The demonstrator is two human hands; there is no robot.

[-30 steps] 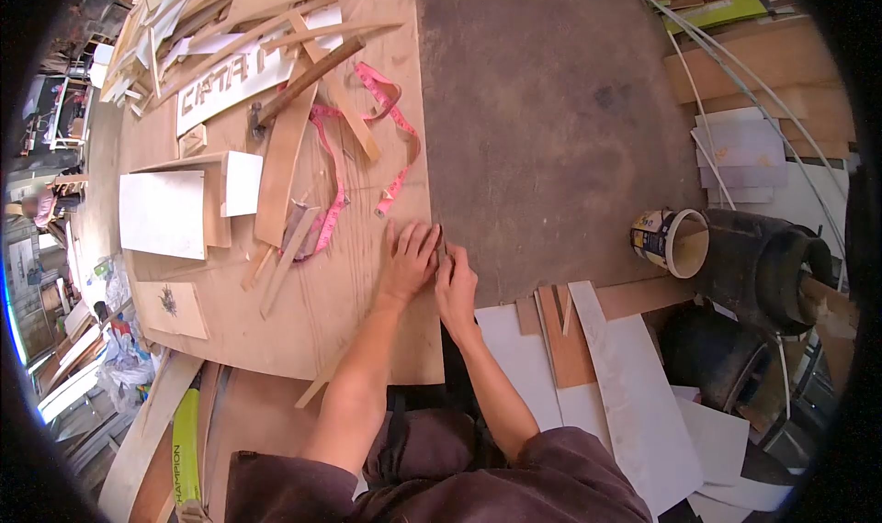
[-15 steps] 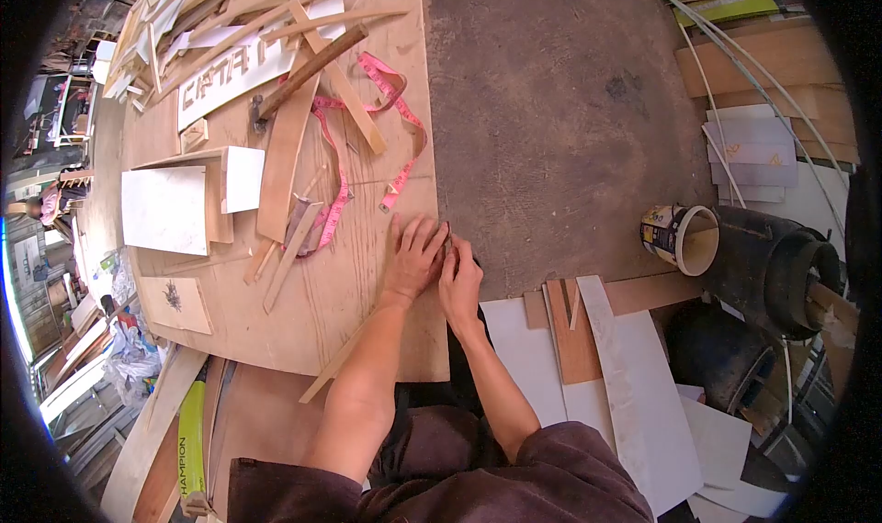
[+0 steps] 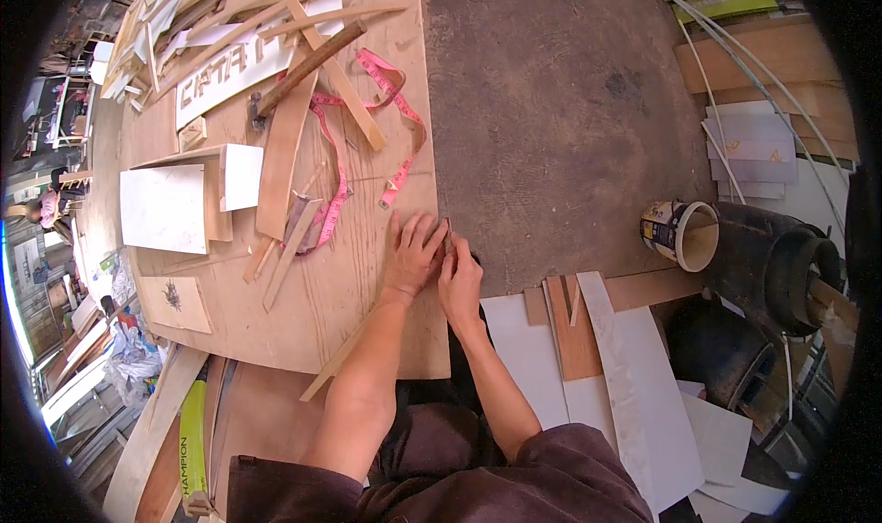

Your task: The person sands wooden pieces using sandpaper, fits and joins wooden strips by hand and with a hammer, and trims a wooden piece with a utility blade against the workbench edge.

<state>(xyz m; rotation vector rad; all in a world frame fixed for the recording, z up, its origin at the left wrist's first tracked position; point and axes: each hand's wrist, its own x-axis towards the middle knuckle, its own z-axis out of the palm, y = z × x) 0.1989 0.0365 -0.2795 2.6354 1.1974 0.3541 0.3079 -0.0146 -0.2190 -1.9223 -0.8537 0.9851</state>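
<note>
My left hand (image 3: 415,258) lies on the plywood sheet (image 3: 358,238) near its right edge, fingers bent and pressed against a small dark strip (image 3: 447,234). Close beside it, my right hand (image 3: 459,280) pinches at the same strip, which is too small to identify. A pink measuring tape (image 3: 338,179) curls over the wood above my hands. To the left of the tape, a hammer (image 3: 308,75) rests on thin wooden slats. A white box-like piece (image 3: 165,209) stands at the left, above a small board with a pile of nails (image 3: 173,293).
Wood scraps (image 3: 197,27) and a board with cut-out letters (image 3: 225,78) cover the far left. A paint bucket (image 3: 694,236) lies at the right by a black container (image 3: 763,257). White panels (image 3: 528,339) lean at the lower right. Another person (image 3: 41,209) is far left.
The view has shifted slightly, moving the table and bucket a little to the right in the picture. My hands stay together at the sheet's edge, with only slight finger movement.
</note>
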